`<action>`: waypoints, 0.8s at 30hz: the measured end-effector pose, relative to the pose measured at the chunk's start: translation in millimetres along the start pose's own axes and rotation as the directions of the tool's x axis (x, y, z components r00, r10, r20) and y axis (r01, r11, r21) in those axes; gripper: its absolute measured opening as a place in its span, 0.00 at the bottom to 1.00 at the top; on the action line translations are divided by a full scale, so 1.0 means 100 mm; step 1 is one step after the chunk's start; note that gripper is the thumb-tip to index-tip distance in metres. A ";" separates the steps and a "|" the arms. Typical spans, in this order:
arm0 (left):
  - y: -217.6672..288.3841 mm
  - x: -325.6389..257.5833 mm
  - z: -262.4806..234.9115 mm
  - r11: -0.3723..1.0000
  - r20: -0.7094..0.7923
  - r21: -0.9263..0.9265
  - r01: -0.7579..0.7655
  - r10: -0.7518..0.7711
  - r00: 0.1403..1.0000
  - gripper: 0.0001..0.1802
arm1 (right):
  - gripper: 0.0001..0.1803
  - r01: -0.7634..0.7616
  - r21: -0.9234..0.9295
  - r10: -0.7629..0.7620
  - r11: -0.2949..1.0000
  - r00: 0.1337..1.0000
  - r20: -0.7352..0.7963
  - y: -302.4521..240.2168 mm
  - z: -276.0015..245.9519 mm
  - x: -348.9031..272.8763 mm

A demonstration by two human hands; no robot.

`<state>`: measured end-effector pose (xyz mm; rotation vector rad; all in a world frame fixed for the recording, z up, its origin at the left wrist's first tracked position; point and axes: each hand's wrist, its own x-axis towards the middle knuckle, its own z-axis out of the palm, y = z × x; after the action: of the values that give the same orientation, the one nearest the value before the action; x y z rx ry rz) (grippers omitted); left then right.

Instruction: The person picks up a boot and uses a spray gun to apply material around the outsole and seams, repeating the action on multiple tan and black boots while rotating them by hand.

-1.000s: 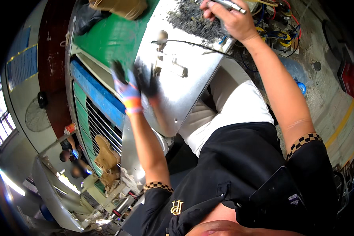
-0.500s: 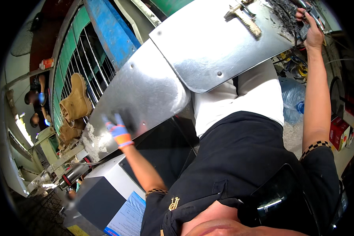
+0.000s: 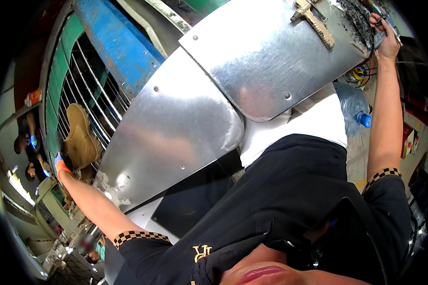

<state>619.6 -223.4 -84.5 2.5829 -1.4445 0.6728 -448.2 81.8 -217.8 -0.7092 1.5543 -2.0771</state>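
My left hand (image 3: 62,168), in an orange and blue glove, reaches out at the far left beside a tan boot (image 3: 83,140). Its fingers are mostly hidden and blurred, so whether they grip the boot is unclear. At the upper right my bare right hand (image 3: 388,46) is closed around a slim, silvery metal tool (image 3: 391,26). Left of that hand a heap of dark scraps (image 3: 354,21) lies on the metal tabletop (image 3: 266,61). A hammer (image 3: 318,28) with a worn, tan-wrapped handle rests there too.
A second rounded metal panel (image 3: 176,123) adjoins the tabletop. Beyond it are a green-framed rack with metal bars (image 3: 83,66) and a blue metal beam (image 3: 116,40). A large clear plastic bottle (image 3: 352,109) stands below on the right. Other people (image 3: 28,142) are at the far left.
My left hand has swung from above the metal panel out to the boot at the left. My right hand stays closed on its tool. The whole view has turned slightly.
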 end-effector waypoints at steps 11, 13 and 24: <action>0.48 -0.69 -0.17 0.906 -0.141 0.094 -0.413 0.423 0.895 0.37 | 0.10 0.062 -0.108 -0.061 0.992 0.998 0.009 0.01 0.21 -0.15; 1.33 -1.51 -0.24 0.847 0.004 -0.493 -0.200 0.232 0.973 0.23 | 0.09 0.096 -0.099 -0.099 0.990 0.995 -0.020 -0.12 0.18 -0.23; 0.76 -4.45 -1.56 0.395 0.031 -0.906 -0.151 0.418 0.908 0.13 | 0.12 0.060 0.119 -0.064 0.991 0.998 0.027 -0.08 0.21 -0.26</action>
<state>305.2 130.7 -144.1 1.5768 -1.6808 -0.4193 -414.9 85.2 -208.4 -0.7517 1.3956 -2.1725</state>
